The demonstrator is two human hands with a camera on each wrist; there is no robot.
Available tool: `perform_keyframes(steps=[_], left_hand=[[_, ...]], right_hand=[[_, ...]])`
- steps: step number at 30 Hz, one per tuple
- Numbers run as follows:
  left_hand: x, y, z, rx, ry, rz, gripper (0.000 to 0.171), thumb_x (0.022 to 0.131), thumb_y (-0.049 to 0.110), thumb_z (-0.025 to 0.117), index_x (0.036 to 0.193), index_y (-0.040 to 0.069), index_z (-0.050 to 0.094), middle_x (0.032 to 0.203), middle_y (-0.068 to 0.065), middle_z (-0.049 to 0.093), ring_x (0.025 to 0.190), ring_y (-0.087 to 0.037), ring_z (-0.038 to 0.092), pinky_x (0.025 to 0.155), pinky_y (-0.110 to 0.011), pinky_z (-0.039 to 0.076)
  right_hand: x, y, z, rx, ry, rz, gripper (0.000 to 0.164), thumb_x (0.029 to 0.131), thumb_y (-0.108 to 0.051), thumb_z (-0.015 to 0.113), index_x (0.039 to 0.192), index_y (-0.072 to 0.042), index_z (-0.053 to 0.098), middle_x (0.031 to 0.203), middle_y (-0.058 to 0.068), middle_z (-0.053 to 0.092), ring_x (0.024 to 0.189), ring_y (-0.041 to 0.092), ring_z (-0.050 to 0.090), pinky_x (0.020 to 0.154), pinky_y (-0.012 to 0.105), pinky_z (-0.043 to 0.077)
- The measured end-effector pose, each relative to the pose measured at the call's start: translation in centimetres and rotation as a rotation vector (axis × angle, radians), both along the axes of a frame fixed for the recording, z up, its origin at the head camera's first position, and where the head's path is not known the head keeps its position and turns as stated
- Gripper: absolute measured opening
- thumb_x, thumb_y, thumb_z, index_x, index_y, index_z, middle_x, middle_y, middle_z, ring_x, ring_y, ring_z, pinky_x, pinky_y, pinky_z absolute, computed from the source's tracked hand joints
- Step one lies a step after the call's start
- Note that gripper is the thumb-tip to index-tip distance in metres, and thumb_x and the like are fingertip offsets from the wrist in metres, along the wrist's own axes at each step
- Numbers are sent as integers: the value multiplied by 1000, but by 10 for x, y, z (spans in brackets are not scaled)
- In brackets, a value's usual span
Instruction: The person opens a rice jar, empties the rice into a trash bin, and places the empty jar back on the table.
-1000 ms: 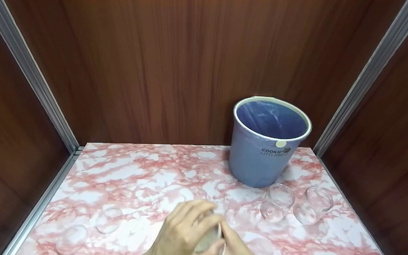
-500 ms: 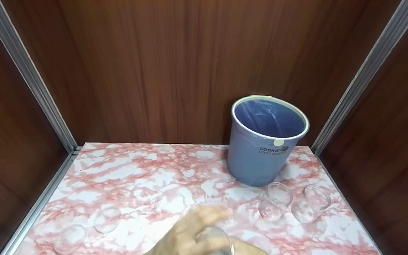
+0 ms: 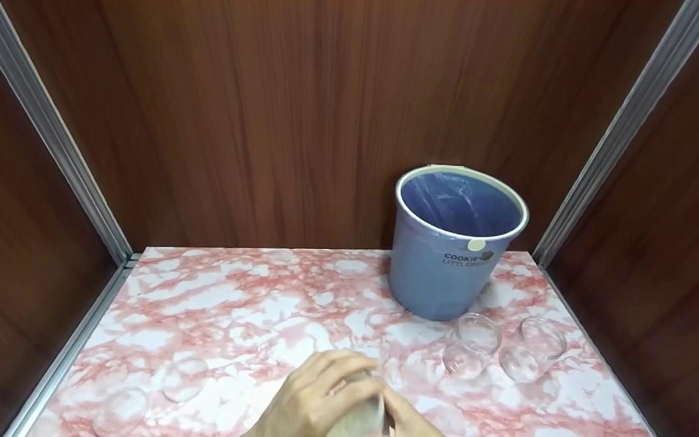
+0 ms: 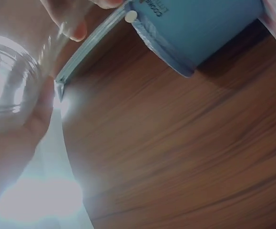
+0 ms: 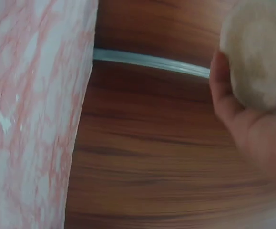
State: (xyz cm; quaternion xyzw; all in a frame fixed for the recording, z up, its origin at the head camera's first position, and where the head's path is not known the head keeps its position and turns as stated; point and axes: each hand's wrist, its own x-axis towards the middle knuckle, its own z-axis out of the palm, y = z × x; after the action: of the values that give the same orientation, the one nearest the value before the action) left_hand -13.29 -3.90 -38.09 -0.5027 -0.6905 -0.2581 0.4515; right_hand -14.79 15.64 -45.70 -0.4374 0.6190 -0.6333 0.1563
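In the head view my left hand (image 3: 313, 397) curls its fingers over a pale, see-through round container (image 3: 358, 419) at the bottom edge. My right hand (image 3: 410, 419) meets it from the right and is partly hidden. The left wrist view shows the clear container (image 4: 9, 83) with a ringed rim, a palm beneath it. Fingers with a blurred clear edge (image 4: 56, 45) stand above. In the right wrist view, my right hand grips a round tan-looking piece (image 5: 257, 52); I cannot tell whether it is solid or skin showing through clear plastic.
A blue-grey bin (image 3: 440, 279) with a lined inside stands at the back right. Before it are two clear cups (image 3: 465, 358) (image 3: 519, 364). Two clear round pieces (image 3: 185, 379) (image 3: 120, 413) lie left on the marbled table (image 3: 228, 297). Wood panels enclose it.
Half a second ago the left hand was blurred, with its fingers spread more over the clear container. Now the fingers close over it again, and both hands are together. Bin and cups stay put.
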Motion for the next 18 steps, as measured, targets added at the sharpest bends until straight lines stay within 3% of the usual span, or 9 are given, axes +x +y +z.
perform_keyframes(steps=[3,5,10,14,18], left_hand=[[0,-1,2,93,-3,43,39,84,41,63,102,6,65,109,-10,61,98,-22,58,82,-31,49],[-1,-3,3,137,-3,67,40,82,39,65,103,5,65,107,-12,61,96,-23,58,81,-32,49],[-10,-18,-7,151,-44,159,42,89,38,54,110,2,62,110,-15,58,98,-26,56,81,-36,49],[-17,-34,-29,98,-174,274,43,94,37,45,119,4,57,118,-13,53,101,-23,53,77,-36,50],[-25,-49,-55,35,-321,384,40,91,35,52,124,10,54,121,-9,50,104,-20,51,75,-34,51]], right_hand=[[-8,1,-13,76,193,-134,72,84,-11,66,142,-2,25,131,15,48,112,16,52,91,29,46],[-12,0,-17,65,247,-190,74,80,-7,69,141,0,27,130,17,48,113,18,52,95,29,44],[-15,7,-15,77,193,-305,84,72,-11,78,141,-9,30,131,10,49,118,20,49,103,23,34],[-21,20,-10,102,159,-399,90,68,-12,81,142,-11,29,130,11,49,119,20,48,102,22,34],[-30,33,-4,65,161,-437,89,68,-4,78,142,-8,28,129,18,48,117,22,49,99,23,38]])
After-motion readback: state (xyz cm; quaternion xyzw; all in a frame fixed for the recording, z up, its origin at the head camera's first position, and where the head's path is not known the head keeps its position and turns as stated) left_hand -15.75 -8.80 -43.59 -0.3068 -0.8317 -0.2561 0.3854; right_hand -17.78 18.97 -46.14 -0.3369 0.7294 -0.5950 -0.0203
